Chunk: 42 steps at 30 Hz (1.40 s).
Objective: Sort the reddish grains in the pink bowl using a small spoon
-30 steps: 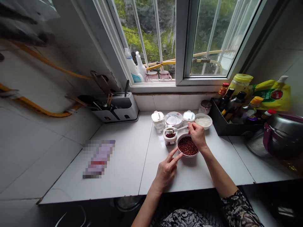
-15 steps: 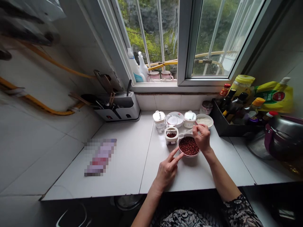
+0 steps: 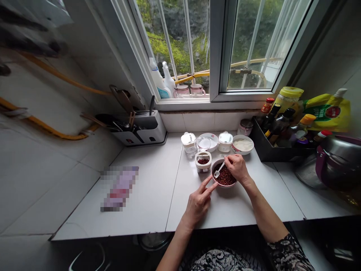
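My right hand (image 3: 236, 167) is closed on the handle of a small white spoon (image 3: 217, 174), whose scoop end hangs over a bowl (image 3: 213, 182) with a pinkish rim. Dark red grains or beans (image 3: 228, 177) fill that bowl. My left hand (image 3: 199, 199) has its index and middle fingers stretched out, their tips against the bowl's near left side. Just behind the bowl, to the left, stands a small open container (image 3: 203, 168) with the same dark red grains in it. Further back on the right is a bowl of white grains (image 3: 243, 144).
Two white-lidded containers (image 3: 188, 140) and a white dish (image 3: 211, 140) stand at the back. On the right are a dark box (image 3: 263, 152) of bottles and a metal pot (image 3: 337, 162). A utensil holder (image 3: 153, 131) stands back left; a blurred-out flat item (image 3: 120, 188) lies left.
The spoon has come from the left back edge of the red-grain bowl to over its grains, with my right hand lower and nearer. My left hand stays at the bowl.
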Tool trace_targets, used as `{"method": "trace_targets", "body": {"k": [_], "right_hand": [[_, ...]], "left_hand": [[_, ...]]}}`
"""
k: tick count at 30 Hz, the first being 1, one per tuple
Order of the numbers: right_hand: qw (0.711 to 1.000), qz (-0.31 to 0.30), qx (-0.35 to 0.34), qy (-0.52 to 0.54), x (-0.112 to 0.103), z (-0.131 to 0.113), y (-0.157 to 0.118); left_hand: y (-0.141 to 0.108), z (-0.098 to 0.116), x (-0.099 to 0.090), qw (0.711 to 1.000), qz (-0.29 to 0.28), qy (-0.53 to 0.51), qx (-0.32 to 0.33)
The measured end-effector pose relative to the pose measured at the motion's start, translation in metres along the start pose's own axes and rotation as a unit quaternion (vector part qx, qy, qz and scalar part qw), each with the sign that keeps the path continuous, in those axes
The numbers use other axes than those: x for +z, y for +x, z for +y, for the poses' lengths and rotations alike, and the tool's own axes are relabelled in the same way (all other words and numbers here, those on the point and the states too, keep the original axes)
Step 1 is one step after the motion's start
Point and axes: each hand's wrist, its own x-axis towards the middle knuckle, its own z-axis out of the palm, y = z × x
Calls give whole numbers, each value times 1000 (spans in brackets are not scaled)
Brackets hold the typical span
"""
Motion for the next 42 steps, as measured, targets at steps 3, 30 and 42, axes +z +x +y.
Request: {"method": "trace_targets", "body": {"k": [3, 30, 42], "right_hand": [[999, -15, 25, 40, -4, 0, 1], [980, 62, 146, 118, -3, -25, 23], [974, 95, -184, -92, 3, -38, 13]], "left_hand": [[0, 0, 0, 1000, 2, -2, 0], [0, 0, 0, 1000, -7, 2, -1], [1, 1, -1, 1000, -4, 3, -1]]}}
